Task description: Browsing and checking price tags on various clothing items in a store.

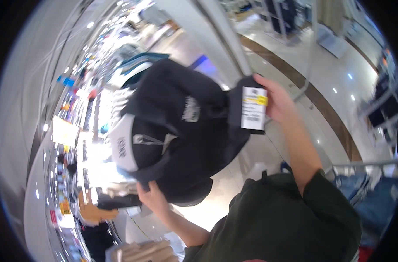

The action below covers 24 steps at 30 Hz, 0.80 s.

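Observation:
A black garment [205,137] with pale printing on its front hangs between my two hands. My right hand [273,98] grips its right end, beside a white paper tag [253,108] with a yellow sticker and writing. Near the garment's lower left edge, my left hand [154,198] holds the dark cloth, its thumb and a finger showing; the fingers behind are hidden. At the garment's left lies a light grey panel [122,144] with lettering, next to a small tag on a string [140,139]. The picture is blurred.
Racks of clothes line the left side. Folded beige clothes [146,251] are at the bottom, and denim garments [375,196] hang at lower right. A pale pillar [205,29] rises beyond the garment. Glossy floor with a brown band [303,88] runs along the right.

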### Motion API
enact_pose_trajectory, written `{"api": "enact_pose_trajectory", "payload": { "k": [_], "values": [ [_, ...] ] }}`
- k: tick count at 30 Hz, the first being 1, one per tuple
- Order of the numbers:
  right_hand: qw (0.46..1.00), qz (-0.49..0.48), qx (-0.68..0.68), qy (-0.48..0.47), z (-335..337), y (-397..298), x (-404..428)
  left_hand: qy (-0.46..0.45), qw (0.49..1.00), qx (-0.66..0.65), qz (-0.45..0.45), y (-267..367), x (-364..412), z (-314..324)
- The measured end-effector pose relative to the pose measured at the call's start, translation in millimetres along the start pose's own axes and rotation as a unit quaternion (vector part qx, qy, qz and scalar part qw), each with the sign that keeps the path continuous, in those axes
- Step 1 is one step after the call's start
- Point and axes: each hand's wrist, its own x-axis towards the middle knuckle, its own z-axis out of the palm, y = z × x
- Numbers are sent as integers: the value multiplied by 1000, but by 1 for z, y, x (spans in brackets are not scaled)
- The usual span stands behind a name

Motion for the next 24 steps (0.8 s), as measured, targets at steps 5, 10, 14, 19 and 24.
{"api": "enact_pose_trajectory", "payload": {
  "k": [5, 10, 14, 19, 24],
  "values": [
    [873, -10, -485, -42, -68, 12, -29, -29, 999, -9, -39, -10, 0, -14],
    [612, -137, -778, 37, -35, 24, -59, -164, 986, 29, -21, -26, -15, -38],
    [550, -316, -771, -60, 16, 25, -63, -247, 960, 67, 113, -29, -22, -38],
    [635, -18, -722, -273, 21, 34, -50, -269, 948, 73, 155, -35, -30, -36],
    [642, -21, -749, -164, -4, 32, -58, -304, 945, 1, 118, -37, -30, -32]
  ]
}}
